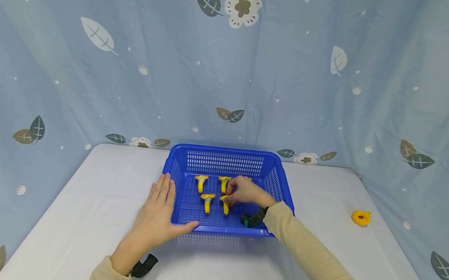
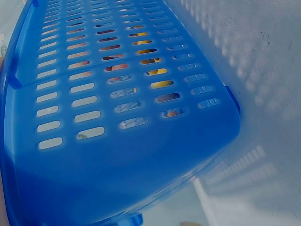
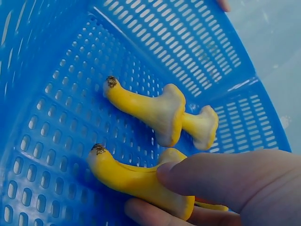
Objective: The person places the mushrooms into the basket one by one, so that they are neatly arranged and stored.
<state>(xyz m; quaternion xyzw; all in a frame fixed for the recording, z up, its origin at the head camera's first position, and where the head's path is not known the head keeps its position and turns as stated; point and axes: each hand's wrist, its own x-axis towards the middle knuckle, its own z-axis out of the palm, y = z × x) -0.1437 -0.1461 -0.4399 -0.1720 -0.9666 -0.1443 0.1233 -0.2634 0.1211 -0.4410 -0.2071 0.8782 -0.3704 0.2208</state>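
Inside a blue plastic basket (image 1: 223, 151), my right hand (image 1: 246, 192) pinches a yellow mushroom (image 3: 127, 180) between thumb and fingers, close over the slotted floor. Its dark-tipped stem points toward the basket's near side. Other yellow mushrooms (image 1: 207, 203) lie in two rows with their caps toward the far wall; one at the back right is mostly hidden behind my right hand. My left hand (image 1: 153, 222) rests at the basket's near left corner, fingers straight along the left rim and thumb spread over the front rim. The left wrist view is filled by the basket's slotted outer wall (image 2: 117, 169).
A yellow-orange ring-shaped object (image 1: 361, 218) lies on the white table (image 1: 88, 207), well to the right of the basket. Behind the table hangs a blue curtain (image 1: 165, 73) printed with leaves and flowers. Dark bands (image 1: 255, 217) circle both wrists.
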